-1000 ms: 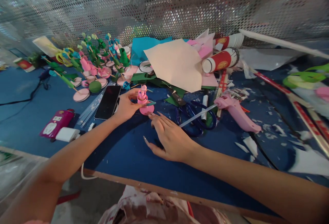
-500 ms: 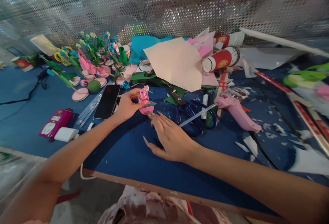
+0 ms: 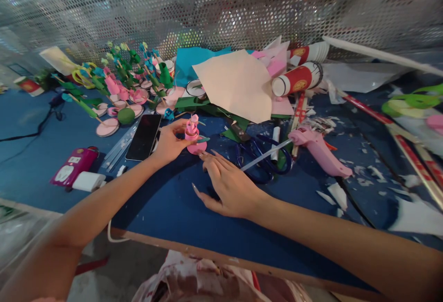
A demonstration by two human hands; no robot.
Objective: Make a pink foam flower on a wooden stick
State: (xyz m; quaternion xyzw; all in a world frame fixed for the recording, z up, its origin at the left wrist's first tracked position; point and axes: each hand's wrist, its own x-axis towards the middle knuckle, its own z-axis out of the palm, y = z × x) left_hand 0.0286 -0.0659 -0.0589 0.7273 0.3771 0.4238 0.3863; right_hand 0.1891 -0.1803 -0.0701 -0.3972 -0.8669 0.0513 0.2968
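A small pink paper flower (image 3: 192, 132) of curled strips stands on a round pink base (image 3: 198, 147) on the blue table. My left hand (image 3: 170, 142) pinches its side between thumb and fingers. Palm down, my right hand (image 3: 230, 182) lies on the table with its fingers stretched out, their tips at the near edge of the base. Just beyond the right hand are dark blue-handled scissors (image 3: 265, 159). A pink glue gun (image 3: 320, 152) with a clear glue stick (image 3: 265, 155) rests to their right.
Several paper flowers on round bases (image 3: 108, 127) crowd the back left. A phone (image 3: 144, 136) and a purple packet (image 3: 74, 166) lie left of my arm. Cream paper (image 3: 237, 85), paper cups (image 3: 299, 79) and white scraps (image 3: 337, 196) spread across the back and right, before a perforated metal panel (image 3: 221, 6).
Both hands keep almost the same place around the pink paper flower. The flower's top tilts slightly and comes back; the view shifts very little.
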